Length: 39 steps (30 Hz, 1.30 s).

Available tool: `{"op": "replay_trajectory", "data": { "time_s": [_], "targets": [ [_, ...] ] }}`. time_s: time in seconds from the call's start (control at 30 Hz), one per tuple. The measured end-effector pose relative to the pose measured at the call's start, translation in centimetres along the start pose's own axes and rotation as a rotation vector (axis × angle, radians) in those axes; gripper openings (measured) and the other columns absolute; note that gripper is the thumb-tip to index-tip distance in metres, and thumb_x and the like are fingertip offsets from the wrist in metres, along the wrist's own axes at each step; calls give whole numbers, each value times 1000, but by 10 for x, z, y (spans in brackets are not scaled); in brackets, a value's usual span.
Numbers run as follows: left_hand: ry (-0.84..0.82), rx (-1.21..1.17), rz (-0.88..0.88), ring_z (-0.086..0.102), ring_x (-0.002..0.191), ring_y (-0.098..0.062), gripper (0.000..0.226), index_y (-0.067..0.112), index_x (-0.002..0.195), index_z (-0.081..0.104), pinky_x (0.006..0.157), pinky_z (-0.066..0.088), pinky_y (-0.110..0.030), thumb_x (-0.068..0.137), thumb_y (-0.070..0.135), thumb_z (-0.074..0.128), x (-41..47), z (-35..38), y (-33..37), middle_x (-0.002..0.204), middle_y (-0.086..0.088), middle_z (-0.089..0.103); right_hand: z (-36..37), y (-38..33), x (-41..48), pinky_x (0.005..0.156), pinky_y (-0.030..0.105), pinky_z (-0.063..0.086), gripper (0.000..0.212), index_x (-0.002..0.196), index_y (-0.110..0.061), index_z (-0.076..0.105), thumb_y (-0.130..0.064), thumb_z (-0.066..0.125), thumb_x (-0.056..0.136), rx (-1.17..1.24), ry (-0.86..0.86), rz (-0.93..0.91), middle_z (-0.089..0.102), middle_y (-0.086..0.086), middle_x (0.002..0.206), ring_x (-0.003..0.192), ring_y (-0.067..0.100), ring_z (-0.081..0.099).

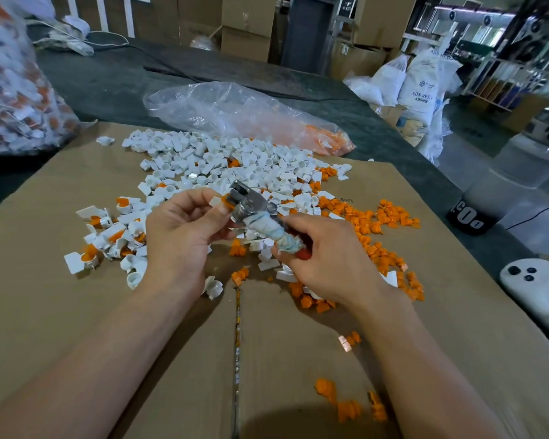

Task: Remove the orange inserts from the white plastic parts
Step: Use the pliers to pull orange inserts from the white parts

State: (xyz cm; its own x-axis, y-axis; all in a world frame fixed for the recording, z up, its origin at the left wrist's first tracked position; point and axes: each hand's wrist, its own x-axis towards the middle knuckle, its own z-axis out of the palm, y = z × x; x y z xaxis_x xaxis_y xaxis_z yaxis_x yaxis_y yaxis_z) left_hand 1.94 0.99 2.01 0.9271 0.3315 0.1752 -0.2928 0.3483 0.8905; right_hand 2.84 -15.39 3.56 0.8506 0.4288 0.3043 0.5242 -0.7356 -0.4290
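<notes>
Pinching orange insert (225, 200) with left hand (178, 239) fingers; gripping cloth-wrapped tool (247, 201) handle in right hand (327, 264), above white plastic parts (222, 160).

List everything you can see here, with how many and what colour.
white plastic parts: many, white, heaped mid-cardboard
orange inserts: many, orange, strewn right of the heap
unstripped parts: several, white with orange, at the heap's left edge
tool: one, metal head and cloth-wrapped handle, held above the cardboard
clear bag: one, behind the heap, orange pieces inside
full bag: one, clear, far left, white and orange parts
cardboard: one, brown, under the parts
sacks: several, white, far right
left hand: pinches held part at the tool's head
right hand: grips the tool's handle
</notes>
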Motion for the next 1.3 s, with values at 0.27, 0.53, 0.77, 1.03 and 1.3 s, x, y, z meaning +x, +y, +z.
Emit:
{"op": "replay_trajectory", "data": {
  "time_s": [0.27, 0.53, 0.77, 1.03, 1.3],
  "targets": [
    [45, 0, -5, 64, 52, -9, 19, 7, 73, 57, 47, 49, -17, 82, -11, 56, -2, 0, 0, 56, 4, 67, 2, -2, 3, 57, 29, 37, 11, 86, -11, 62, -19, 67, 79, -70, -5, -3, 57, -2, 71, 66, 13, 48],
    [58, 5, -9, 63, 52, -8, 22, 8, 72, 58, 47, 49, -17, 82, -11, 56, -1, 0, 0, 55, 4, 66, 4, -2, 5, 57, 31, 37, 12, 86, -11, 62, -21, 66, 81, -81, -16, 8, 57, -1, 70, 65, 14, 48],
    [72, -6, -28, 63, 50, -9, 22, 8, 71, 57, 47, 49, -17, 82, -12, 56, -1, -1, -2, 54, 4, 66, 6, -2, 5, 57, 34, 40, 16, 90, -9, 64, -21, 65, 80, -88, -14, 14, 61, 3, 74, 67, 16, 51],
    [86, -9, -37, 64, 51, -10, 24, 9, 70, 57, 47, 50, -18, 81, -12, 56, 0, -1, -2, 54, 4, 65, 7, -1, 5, 54, 30, 35, 13, 89, -11, 64, -21, 64, 80, -119, -1, 18, 57, -1, 70, 65, 15, 50],
    [77, 34, -22, 62, 47, -10, 19, 7, 71, 58, 47, 50, -18, 80, -9, 60, -2, 1, 1, 52, 3, 64, 10, 3, 3, 61, 32, 39, 21, 92, -13, 59, -25, 67, 77, -159, 80, 11, 57, -2, 81, 76, 16, 50]
  ]
}}
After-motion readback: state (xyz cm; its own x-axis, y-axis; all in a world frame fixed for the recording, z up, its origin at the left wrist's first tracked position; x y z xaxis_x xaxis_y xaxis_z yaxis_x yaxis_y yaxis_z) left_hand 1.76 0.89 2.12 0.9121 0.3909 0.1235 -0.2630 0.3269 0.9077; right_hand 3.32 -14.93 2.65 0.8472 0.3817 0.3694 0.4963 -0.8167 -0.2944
